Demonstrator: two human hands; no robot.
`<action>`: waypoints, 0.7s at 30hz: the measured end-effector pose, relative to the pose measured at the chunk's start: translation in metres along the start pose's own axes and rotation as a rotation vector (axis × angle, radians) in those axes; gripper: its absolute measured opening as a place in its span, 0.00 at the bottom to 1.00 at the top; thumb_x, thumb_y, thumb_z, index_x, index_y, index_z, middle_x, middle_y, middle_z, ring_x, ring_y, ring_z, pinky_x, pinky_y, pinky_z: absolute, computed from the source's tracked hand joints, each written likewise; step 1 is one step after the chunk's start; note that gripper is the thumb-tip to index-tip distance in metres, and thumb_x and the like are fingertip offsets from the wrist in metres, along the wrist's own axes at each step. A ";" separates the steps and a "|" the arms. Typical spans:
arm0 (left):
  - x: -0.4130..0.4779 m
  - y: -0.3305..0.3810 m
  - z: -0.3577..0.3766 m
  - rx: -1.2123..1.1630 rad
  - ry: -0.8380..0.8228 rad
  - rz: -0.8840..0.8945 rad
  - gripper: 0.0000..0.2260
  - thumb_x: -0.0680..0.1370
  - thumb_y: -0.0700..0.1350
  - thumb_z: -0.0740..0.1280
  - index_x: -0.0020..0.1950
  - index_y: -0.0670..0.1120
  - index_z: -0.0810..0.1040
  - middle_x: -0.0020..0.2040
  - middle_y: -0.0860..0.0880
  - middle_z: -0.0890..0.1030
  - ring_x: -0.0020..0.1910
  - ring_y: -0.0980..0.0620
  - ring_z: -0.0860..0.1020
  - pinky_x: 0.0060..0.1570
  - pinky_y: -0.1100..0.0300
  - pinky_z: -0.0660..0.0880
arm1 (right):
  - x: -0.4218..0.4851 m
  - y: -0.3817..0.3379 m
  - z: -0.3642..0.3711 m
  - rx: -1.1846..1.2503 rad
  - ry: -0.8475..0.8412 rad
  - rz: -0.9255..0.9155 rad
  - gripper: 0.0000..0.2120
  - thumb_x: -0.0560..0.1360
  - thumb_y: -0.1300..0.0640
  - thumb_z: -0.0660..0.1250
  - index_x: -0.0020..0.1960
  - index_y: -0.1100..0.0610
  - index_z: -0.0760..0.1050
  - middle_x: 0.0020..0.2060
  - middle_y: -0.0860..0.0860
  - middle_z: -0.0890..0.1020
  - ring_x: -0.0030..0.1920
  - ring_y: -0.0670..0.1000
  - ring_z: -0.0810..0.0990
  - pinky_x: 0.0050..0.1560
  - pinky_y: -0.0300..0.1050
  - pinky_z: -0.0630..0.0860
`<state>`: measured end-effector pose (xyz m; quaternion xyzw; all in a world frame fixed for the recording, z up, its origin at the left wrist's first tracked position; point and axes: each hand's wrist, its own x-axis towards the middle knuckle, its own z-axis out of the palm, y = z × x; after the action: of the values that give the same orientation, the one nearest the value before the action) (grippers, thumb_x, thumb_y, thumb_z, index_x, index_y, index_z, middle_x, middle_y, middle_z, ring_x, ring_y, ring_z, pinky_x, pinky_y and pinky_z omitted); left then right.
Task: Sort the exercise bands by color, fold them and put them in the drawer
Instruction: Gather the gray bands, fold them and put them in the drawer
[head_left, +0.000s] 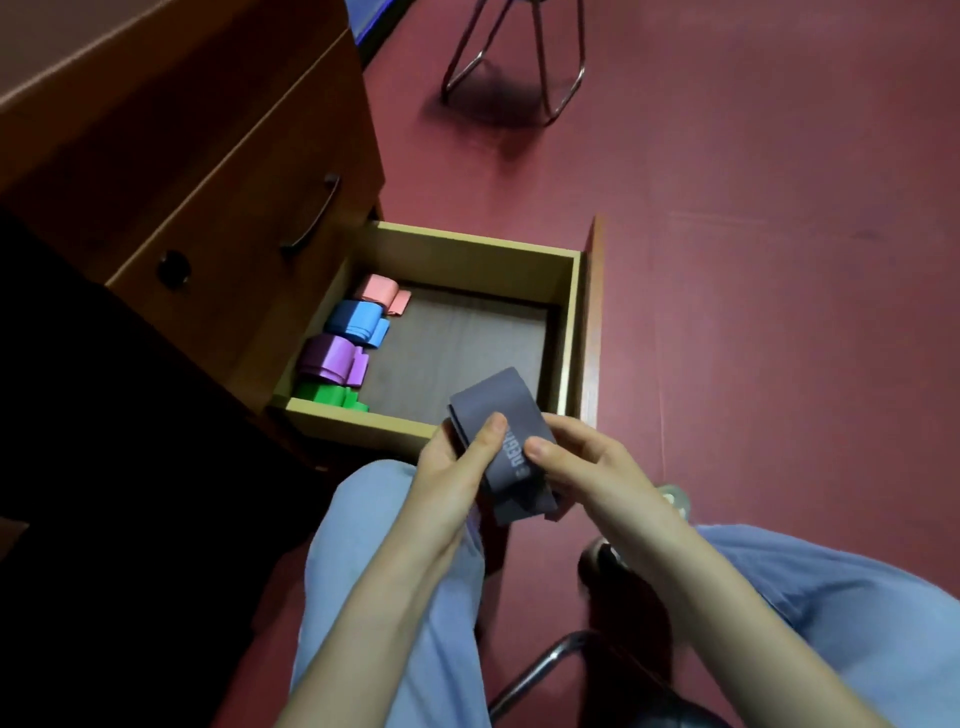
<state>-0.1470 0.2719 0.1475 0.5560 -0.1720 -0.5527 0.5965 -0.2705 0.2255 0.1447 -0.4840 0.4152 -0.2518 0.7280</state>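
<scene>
- The left hand (452, 467) and the right hand (587, 462) both grip one folded grey band (511, 402), each with its thumb pressed on the top face and its fingers curled beneath.
- The grey band is in the air above the near front corner of the open drawer (570, 332), touching neither the drawer floor nor its walls. Pale lettering shows on its top face, partly covered by the thumbs.
- Four folded stacks lie in a row along the left wall of the drawer, from far to near: pink bands (382, 292), blue bands (358, 322), purple bands (332, 356), green bands (328, 396). Adjacent stacks lie just beside each other.
- The drawer belongs to a brown wooden cabinet (208, 171); the drawer above it is closed.
- The person is seated, with knees in light blue trousers (395, 597) below the hands.
- The metal legs of a chair (545, 78) stand on the red floor (779, 260), well apart from the drawer.
</scene>
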 end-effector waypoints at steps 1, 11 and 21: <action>0.017 0.003 -0.012 0.004 0.038 0.007 0.06 0.75 0.43 0.63 0.51 0.46 0.76 0.45 0.46 0.83 0.41 0.53 0.82 0.37 0.64 0.78 | 0.022 -0.002 0.006 -0.023 -0.025 0.017 0.12 0.74 0.60 0.65 0.57 0.55 0.76 0.38 0.44 0.82 0.33 0.37 0.80 0.29 0.27 0.72; 0.125 0.016 -0.063 -0.047 0.287 -0.069 0.10 0.76 0.47 0.63 0.55 0.45 0.76 0.53 0.42 0.81 0.52 0.46 0.79 0.56 0.50 0.76 | 0.172 0.009 0.038 -0.234 -0.162 0.146 0.15 0.67 0.46 0.68 0.50 0.52 0.78 0.48 0.50 0.81 0.52 0.50 0.79 0.56 0.46 0.71; 0.176 0.019 -0.124 0.308 0.484 0.001 0.29 0.75 0.40 0.64 0.73 0.46 0.55 0.62 0.48 0.69 0.59 0.53 0.70 0.56 0.60 0.66 | 0.253 0.056 0.045 -0.208 -0.201 0.380 0.07 0.75 0.58 0.62 0.38 0.55 0.74 0.34 0.51 0.74 0.36 0.47 0.73 0.36 0.34 0.73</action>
<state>0.0215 0.1767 0.0522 0.7558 -0.1068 -0.3710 0.5288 -0.1010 0.0759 0.0104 -0.4924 0.4479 -0.0165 0.7461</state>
